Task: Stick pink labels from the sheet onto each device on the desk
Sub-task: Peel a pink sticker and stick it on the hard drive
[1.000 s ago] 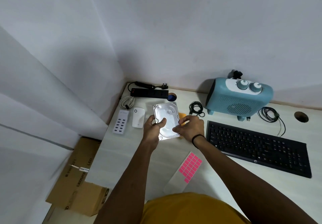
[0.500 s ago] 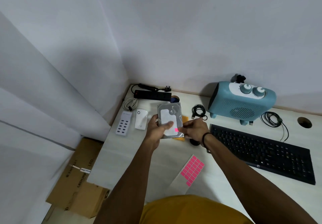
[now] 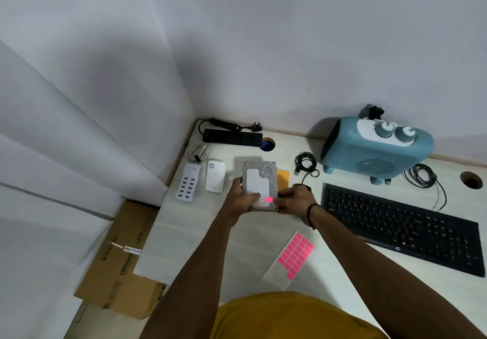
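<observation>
A silver hard drive [image 3: 259,180] is held above the desk, label side up. My left hand [image 3: 241,200] grips its near left edge, thumb lying on the white sticker. My right hand [image 3: 293,200] grips the near right corner. A small pink label [image 3: 269,199] sits on the drive's near right part, next to my right fingertips. The sheet of pink labels [image 3: 295,255] lies on the desk [image 3: 189,233] in front of me, its lower part bare backing paper.
Left of the drive lie a white multi-port charger [image 3: 188,186], a white plug-in device [image 3: 215,176] and a black power strip [image 3: 233,137]. A blue fan heater [image 3: 374,149], black keyboard [image 3: 400,226], coiled cables [image 3: 305,163] and an orange item [image 3: 283,178] are to the right. Cardboard boxes [image 3: 121,259] sit on the floor.
The drive was turned and tilted flatter in both hands. A pink label now shows on its near right part, and my right fingers have slid off it to the edge.
</observation>
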A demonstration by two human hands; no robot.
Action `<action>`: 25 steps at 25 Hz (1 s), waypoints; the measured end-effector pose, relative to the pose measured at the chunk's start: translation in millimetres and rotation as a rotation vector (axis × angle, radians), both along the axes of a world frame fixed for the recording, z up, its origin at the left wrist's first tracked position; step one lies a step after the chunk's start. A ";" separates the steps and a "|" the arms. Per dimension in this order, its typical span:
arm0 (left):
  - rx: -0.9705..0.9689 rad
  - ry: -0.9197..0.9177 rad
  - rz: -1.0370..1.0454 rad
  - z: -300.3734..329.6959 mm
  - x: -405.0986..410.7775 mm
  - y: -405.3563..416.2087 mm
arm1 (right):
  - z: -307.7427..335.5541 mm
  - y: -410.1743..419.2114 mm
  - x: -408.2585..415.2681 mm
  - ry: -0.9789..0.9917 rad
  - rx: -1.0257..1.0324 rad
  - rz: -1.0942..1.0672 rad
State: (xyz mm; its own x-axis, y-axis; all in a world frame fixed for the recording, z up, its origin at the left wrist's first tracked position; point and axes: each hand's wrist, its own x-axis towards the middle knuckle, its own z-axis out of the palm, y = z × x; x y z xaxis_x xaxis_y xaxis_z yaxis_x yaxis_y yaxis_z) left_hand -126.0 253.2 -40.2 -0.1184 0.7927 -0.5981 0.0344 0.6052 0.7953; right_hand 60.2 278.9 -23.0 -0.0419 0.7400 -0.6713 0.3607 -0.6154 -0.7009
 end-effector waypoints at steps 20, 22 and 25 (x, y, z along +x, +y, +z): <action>-0.110 0.827 -0.350 -44.9 -37.3 90.0 | -77.5 61.3 -86.5 -0.359 -0.160 0.268; -0.135 0.781 -0.330 -54.0 -38.4 89.4 | -74.6 64.5 -88.3 -0.430 -0.143 0.292; -0.133 0.742 -0.308 -61.1 -40.2 85.0 | -77.7 62.3 -93.5 -0.482 -0.140 0.310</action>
State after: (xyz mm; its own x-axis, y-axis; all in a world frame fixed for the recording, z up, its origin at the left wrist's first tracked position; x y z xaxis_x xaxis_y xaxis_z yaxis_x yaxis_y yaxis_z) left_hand -166.2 338.2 -101.2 -0.3093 0.7821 -0.5410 0.7048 0.5705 0.4218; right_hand -33.3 341.1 -100.6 0.0921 0.6446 -0.7590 0.7964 -0.5052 -0.3324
